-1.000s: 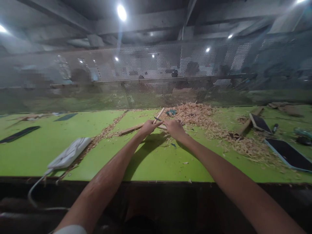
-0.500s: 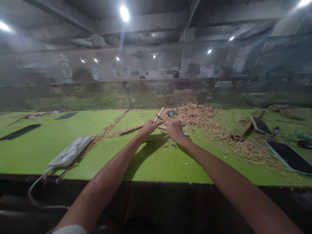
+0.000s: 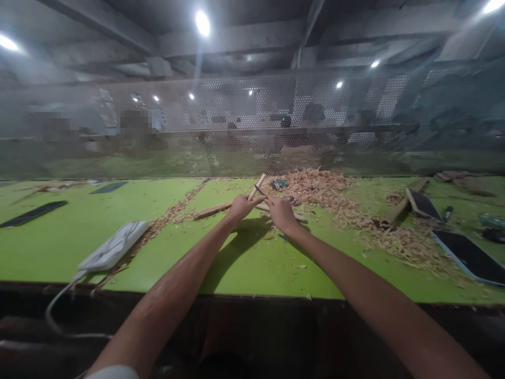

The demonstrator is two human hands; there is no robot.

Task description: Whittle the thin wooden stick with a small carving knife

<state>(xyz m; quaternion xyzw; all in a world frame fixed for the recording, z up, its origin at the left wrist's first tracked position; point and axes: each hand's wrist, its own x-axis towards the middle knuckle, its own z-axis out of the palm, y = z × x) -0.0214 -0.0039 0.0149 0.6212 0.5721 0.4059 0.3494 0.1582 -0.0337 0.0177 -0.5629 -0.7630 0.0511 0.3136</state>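
Near the middle of the green table, my left hand (image 3: 241,206) is closed round a pale wooden stick (image 3: 260,180) whose end points up and away. My right hand (image 3: 281,211) is closed on a thin dark blade (image 3: 259,190) that crosses the stick. The fingers of both hands meet where blade and stick cross. Beneath and beside the hands lie another pale stick (image 3: 300,217) and a brown wooden piece (image 3: 213,210). Just beyond my right hand is a heap of wood shavings (image 3: 315,181) with a dark green scrap (image 3: 278,183).
A white power strip (image 3: 114,246) lies at the left on the green table (image 3: 169,263). At the right are a phone (image 3: 471,255), a sanding block (image 3: 423,203) and a wooden bar (image 3: 406,202). A perforated screen (image 3: 244,152) stands behind, with blurred people beyond.
The blade's tip has shifted slightly to the right against the stick, and my right hand has moved slightly. My left hand keeps its place.
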